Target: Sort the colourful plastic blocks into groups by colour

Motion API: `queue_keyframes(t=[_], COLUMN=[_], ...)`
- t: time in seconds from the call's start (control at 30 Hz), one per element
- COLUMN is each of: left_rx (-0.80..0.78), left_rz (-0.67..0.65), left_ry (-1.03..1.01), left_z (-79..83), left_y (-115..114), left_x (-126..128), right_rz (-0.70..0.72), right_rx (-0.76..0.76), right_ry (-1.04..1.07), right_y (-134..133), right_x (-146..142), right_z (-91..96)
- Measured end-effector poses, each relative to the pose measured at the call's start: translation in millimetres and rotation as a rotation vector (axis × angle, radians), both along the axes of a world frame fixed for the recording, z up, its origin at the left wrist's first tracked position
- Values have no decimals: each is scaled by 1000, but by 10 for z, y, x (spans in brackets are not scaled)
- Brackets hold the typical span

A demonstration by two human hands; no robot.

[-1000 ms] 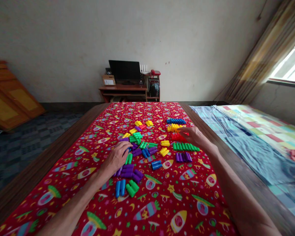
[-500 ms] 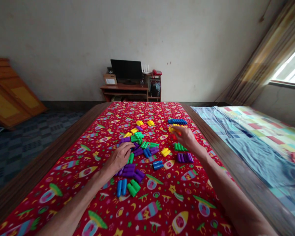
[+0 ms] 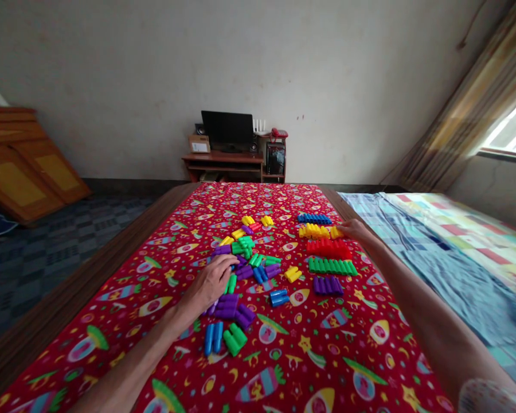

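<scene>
Right hand [image 3: 355, 230] has swung outward: half a second ago it was near the left end of the yellow row [image 3: 313, 231], now it's at the right end, right of center in the frame. It's pinching a yellow block [image 3: 336, 232] by its right side, from what I can see. Can't tell if block and row actually touch or there's a sliver of gap.

Left hand [image 3: 212, 280] is parked where it was, near the middle of the frame, fingers curled over the edge of the pile [image 3: 244, 272]. No clue whether it's gripping something, since the knuckles hide what's underneath.

Layout: blue row [image 3: 315, 219] above the yellow one, then red row [image 3: 328, 248], green row [image 3: 332, 266] and purple row [image 3: 328, 285] going down the right half. A loose yellow block [image 3: 292, 274] sits between pile and rows.

What worries me: shove that pinched block left too hard and I'd probably knock the yellow row crooked. Red row is just below, so a low wrist could clip its right end. And it's all sitting on a soft-looking cloth [image 3: 292, 344]; drag an arm, it might bunch up and skew everything. If my left fingers twitch, bits of the pile could scatter.
</scene>
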State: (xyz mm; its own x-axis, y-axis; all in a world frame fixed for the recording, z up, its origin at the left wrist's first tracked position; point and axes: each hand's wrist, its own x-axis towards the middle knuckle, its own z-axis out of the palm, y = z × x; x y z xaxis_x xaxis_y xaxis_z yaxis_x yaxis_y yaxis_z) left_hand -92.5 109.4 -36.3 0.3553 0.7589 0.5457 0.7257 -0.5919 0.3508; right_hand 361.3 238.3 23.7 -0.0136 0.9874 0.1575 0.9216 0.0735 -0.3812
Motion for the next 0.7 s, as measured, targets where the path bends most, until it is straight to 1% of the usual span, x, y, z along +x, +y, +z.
queue_keyframes(t=[0.1, 0.3, 0.43, 0.57, 0.7], left_rx=[0, -34, -19, -29, -34], left_rz=[7, 15, 13, 25, 32], left_ry=[-4, -2, -13, -17, -20], left_z=[8, 35, 34, 60, 71], left_y=[-8, -29, -27, -43, -59], left_x=[9, 14, 14, 26, 28], right_rz=[-42, -137, -84, -33, -54], right_rx=[-47, -65, -80, -71, -56], right_ry=[-113, -308, -343, -357, -378], right_y=[-14, -86, -123, -106, -103], right_x=[-27, -53, -114, -184, -207], right_z=[16, 82, 87, 87, 144])
